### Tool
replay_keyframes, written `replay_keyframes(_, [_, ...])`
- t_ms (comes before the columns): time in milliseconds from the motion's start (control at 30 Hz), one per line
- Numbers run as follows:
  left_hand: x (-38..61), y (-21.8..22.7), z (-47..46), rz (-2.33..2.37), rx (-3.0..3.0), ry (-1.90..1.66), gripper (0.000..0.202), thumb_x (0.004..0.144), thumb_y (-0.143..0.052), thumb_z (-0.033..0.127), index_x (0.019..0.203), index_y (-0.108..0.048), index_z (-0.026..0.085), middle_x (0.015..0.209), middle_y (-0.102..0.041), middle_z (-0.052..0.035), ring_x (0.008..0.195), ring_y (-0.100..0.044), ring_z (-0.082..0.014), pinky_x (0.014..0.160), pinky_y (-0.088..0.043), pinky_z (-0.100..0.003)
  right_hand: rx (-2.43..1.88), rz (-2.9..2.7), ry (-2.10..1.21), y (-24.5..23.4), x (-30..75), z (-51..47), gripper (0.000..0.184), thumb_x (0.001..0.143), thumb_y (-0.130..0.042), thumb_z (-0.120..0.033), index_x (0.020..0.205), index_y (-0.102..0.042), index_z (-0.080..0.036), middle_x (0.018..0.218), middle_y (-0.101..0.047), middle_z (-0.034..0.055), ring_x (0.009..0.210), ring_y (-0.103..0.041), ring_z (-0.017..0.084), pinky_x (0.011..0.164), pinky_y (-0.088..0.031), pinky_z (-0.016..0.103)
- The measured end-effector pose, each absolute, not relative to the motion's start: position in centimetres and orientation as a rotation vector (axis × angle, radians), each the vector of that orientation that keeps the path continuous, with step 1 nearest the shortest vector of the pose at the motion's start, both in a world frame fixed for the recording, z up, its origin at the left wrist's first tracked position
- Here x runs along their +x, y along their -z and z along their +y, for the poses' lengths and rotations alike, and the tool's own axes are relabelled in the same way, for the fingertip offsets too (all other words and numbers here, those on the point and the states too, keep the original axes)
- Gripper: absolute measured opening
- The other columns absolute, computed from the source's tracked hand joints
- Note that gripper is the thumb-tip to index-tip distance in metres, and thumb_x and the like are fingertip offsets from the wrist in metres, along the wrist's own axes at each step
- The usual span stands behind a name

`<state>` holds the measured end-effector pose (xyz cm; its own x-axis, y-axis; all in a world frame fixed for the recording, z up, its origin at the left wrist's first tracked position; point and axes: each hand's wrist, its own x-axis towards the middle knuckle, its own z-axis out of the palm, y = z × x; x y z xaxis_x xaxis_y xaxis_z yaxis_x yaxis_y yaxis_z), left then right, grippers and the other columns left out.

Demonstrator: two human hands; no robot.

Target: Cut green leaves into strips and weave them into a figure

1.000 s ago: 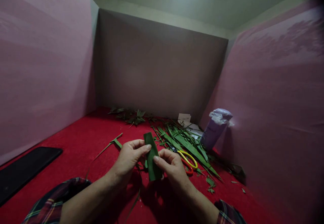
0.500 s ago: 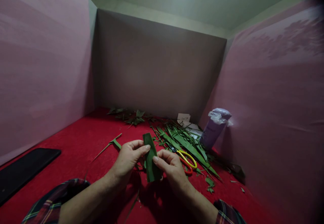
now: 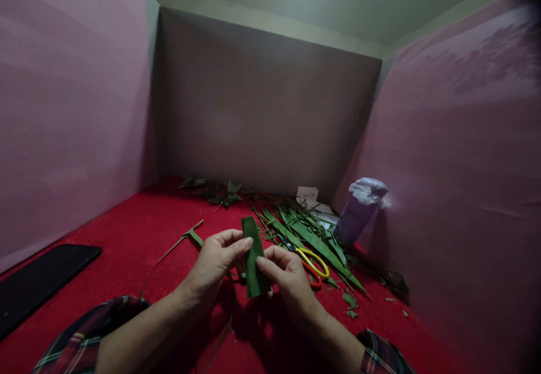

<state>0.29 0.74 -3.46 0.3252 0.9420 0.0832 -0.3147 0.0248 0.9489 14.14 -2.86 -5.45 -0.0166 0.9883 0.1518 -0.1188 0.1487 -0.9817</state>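
Note:
A short, wide strip of green leaf (image 3: 255, 261) stands upright between both my hands above the red cloth. My left hand (image 3: 216, 264) pinches its left edge near the top with thumb and fingers. My right hand (image 3: 285, 275) pinches its right edge a little lower. Just right of my right hand lie scissors with yellow and red handles (image 3: 311, 264), partly among the leaves.
A pile of long green leaves (image 3: 308, 236) spreads to the right, with dried leaf scraps (image 3: 217, 191) at the back. A purple wrapped roll (image 3: 358, 210) leans by the right wall. A black flat slab (image 3: 40, 278) lies at far left. Pink and grey panels enclose the red cloth (image 3: 139, 233).
The leaf strip and both hands have stayed nearly in place; only the camera view has shifted slightly.

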Motion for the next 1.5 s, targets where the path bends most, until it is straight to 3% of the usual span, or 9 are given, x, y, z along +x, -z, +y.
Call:
replay_keyframes(400, [0.3,3.7,0.9,0.791,1.119,-1.043,0.02,0.062,-0.07,0.028,0.071,-0.062,0.011,0.061,-0.063,-0.003,0.052,-0.057,-0.0128,0.051,-0.044,-0.024,-1.02,-1.248,-1.123,5.6,14.2,-2.8,0.033,0.071,-0.064,-0.044,0.066,-0.054,-0.013,0.051,-0.049,-0.0051,0.039,-0.039,0.005,0.035,-0.032,0.016])
replay_keyframes(667, [0.4,3.6,0.6,0.821,1.082,-1.045,0.021,0.06,-0.071,0.028,0.068,-0.061,0.012,0.058,-0.063,-0.0023,0.049,-0.056,-0.0124,0.05,-0.043,-0.023,-1.041,-1.241,-1.129,5.6,14.1,-2.9,0.027,0.07,-0.065,-0.038,0.063,-0.054,-0.014,0.049,-0.048,-0.0059,0.038,-0.037,0.005,0.034,-0.03,0.015])
replay_keyframes(1100, [0.5,4.2,0.9,0.775,1.1,-1.088,0.016,0.061,-0.071,0.024,0.067,-0.062,0.012,0.059,-0.062,-0.0013,0.052,-0.055,-0.0111,0.052,-0.042,-0.022,-0.997,-1.165,-1.206,5.2,14.0,-3.1,0.023,0.067,-0.066,-0.031,0.059,-0.054,-0.014,0.047,-0.048,-0.0059,0.037,-0.038,0.005,0.036,-0.03,0.016])
replay_keyframes(1267, [0.5,3.1,0.3,0.647,1.056,-1.019,0.019,0.068,-0.068,0.032,0.067,-0.061,0.014,0.058,-0.059,0.0011,0.051,-0.052,-0.0094,0.052,-0.043,-0.021,-0.929,-1.081,-1.3,5.4,14.2,-3.0,0.021,0.068,-0.066,-0.03,0.061,-0.054,-0.014,0.049,-0.047,-0.006,0.04,-0.039,0.005,0.039,-0.032,0.016])
replay_keyframes(1400, [0.4,2.3,-0.1,0.475,0.966,-1.037,0.02,0.077,-0.059,0.032,0.077,-0.065,0.013,0.075,-0.066,-0.0041,0.068,-0.059,-0.0133,0.065,-0.048,-0.023,-0.846,-1.018,-1.437,5.1,14.4,-3.2,0.019,0.068,-0.065,-0.029,0.064,-0.053,-0.015,0.051,-0.048,-0.0047,0.041,-0.039,0.006,0.039,-0.032,0.017])
replay_keyframes(1500, [0.2,2.3,0.0,0.375,0.921,-0.99,0.023,0.069,-0.066,0.02,0.092,-0.065,0.015,0.095,-0.067,-0.0082,0.083,-0.062,-0.0187,0.075,-0.048,-0.028,-0.741,-0.971,-1.613,4.6,14.5,-3.5,0.017,0.067,-0.064,-0.027,0.067,-0.054,-0.013,0.053,-0.049,-0.0035,0.04,-0.04,0.006,0.039,-0.032,0.017])
